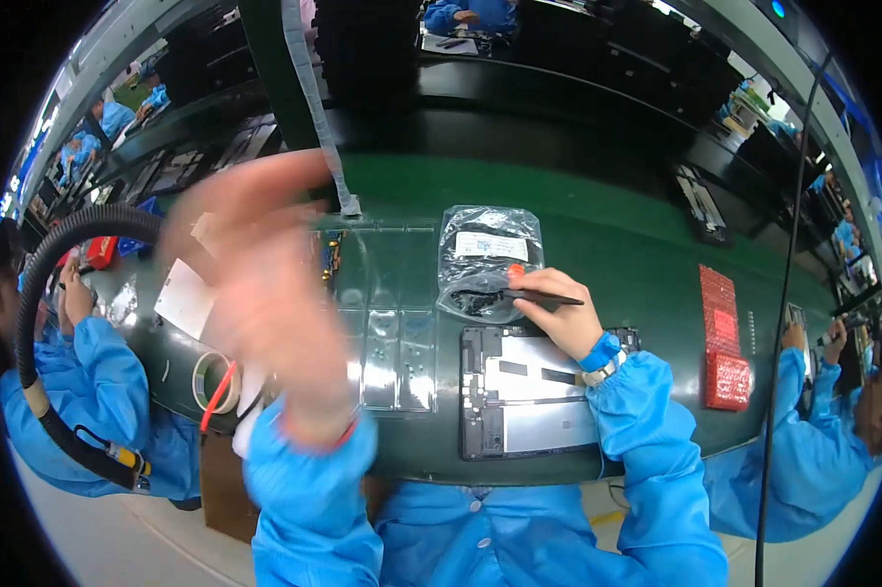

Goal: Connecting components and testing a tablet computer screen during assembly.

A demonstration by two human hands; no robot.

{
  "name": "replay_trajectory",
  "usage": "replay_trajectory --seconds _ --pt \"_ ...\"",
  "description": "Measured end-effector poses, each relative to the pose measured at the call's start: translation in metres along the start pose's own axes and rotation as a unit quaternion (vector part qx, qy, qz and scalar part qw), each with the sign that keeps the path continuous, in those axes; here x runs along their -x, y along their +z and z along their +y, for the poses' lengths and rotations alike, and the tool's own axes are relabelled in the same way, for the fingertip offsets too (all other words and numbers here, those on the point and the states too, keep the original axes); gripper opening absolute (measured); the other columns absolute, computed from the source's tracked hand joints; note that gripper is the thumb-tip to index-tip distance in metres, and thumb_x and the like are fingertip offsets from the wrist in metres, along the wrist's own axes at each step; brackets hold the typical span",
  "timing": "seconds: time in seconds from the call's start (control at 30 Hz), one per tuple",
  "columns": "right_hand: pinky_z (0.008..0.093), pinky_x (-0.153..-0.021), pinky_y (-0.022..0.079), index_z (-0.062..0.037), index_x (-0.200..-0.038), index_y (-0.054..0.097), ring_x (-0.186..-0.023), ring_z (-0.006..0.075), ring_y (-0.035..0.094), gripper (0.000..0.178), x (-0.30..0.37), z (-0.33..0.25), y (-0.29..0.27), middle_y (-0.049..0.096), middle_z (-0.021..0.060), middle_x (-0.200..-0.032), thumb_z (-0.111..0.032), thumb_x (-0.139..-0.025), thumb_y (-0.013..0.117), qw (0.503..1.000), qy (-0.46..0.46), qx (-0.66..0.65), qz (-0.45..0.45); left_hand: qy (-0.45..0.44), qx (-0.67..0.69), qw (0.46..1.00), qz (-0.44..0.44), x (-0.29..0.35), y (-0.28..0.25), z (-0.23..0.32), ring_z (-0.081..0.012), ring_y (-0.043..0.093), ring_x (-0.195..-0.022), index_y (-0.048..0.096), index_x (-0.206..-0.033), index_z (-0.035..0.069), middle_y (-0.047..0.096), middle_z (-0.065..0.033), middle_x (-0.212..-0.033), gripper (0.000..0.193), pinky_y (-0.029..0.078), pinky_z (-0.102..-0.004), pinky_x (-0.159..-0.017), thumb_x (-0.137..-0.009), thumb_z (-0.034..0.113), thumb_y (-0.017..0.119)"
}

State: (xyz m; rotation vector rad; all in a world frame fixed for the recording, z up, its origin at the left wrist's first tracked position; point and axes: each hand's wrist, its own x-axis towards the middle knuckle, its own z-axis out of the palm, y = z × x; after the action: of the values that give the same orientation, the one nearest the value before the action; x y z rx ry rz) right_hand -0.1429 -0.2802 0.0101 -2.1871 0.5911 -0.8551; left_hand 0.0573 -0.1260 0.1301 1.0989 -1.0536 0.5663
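In the head view, the right hand [564,318] is over the lower end of a clear plastic bag [480,268], its fingers clamped on a slim dark tool [551,297]. The bag lies on the green tabletop [607,240], just beyond an opened tablet-like device [531,399], and small dark pieces [475,301] show inside. The left hand [280,303] is a smear above the left part of a clear compartment tray [399,357]; whether its fingers are apart or together, or hold anything, I cannot tell.

The likeliest trouble is at the bag: a careless tug on its loose film could tip the pieces out, perhaps into the exposed device so close by. The tool's tip might also snag or pierce the plastic. The right sleeve [646,411] and wristwatch [603,370] sit over the device's right side, so a dropped wrist could scrape or shift it. A low left hand could knock the tray.
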Motion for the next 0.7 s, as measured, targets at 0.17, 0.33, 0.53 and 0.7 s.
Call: replay_trajectory --seconds 0.17,0.33,0.53,0.7 --pt "0.0262 -0.068 0.051 -0.0049 -0.090 0.067 -0.073 0.0173 0.065 0.019 0.001 0.004 0.008 0.066 0.0108 -0.086 -0.007 -0.071 0.070 0.999 0.052 0.010 0.010 -0.047 0.004 0.933 -0.356 0.090 0.059 -0.063 -0.0263 0.057 -0.092 0.056 -0.062 0.006 0.062 -0.0055 -0.095 0.009 0.042 -0.0389 -0.081 -0.065 0.000 0.050" --pt "0.0270 -0.066 0.051 -0.0054 -0.089 0.068 -0.072 0.0195 0.064 0.018 -0.007 0.008 0.002 0.066 0.0112 -0.085 -0.007 -0.071 0.069 0.994 0.102 0.024 0.002 -0.066 0.005 0.915 -0.399 0.114 0.058 -0.074 -0.0289 0.057 -0.092 0.060 -0.070 0.005 0.063 -0.0084 -0.099 0.014 0.043 -0.0377 -0.082 -0.066 -0.003 0.049" --pt "0.0262 -0.067 0.050 -0.0050 -0.090 0.067 -0.074 0.0186 0.063 0.019 -0.006 0.011 0.004 0.066 0.0104 -0.084 -0.005 -0.071 0.068 0.996 0.081 0.032 -0.019 -0.101 -0.016 0.893 -0.437 0.124 0.060 -0.081 -0.0288 0.059 -0.092 0.064 -0.091 0.003 0.063 -0.0107 -0.103 0.026 0.046 -0.0371 -0.083 -0.071 -0.003 0.049" --pt "0.0262 -0.068 0.050 -0.0040 -0.090 0.067 -0.076 0.0188 0.062 0.019 -0.005 0.006 0.004 0.065 0.0094 -0.086 -0.001 -0.071 0.067 0.992 0.125 0.008 -0.028 -0.111 -0.012 0.889 -0.445 0.123 0.057 -0.082 -0.0294 0.059 -0.092 0.064 -0.093 0.002 0.063 -0.0116 -0.103 0.027 0.046 -0.0370 -0.082 -0.071 -0.003 0.049"
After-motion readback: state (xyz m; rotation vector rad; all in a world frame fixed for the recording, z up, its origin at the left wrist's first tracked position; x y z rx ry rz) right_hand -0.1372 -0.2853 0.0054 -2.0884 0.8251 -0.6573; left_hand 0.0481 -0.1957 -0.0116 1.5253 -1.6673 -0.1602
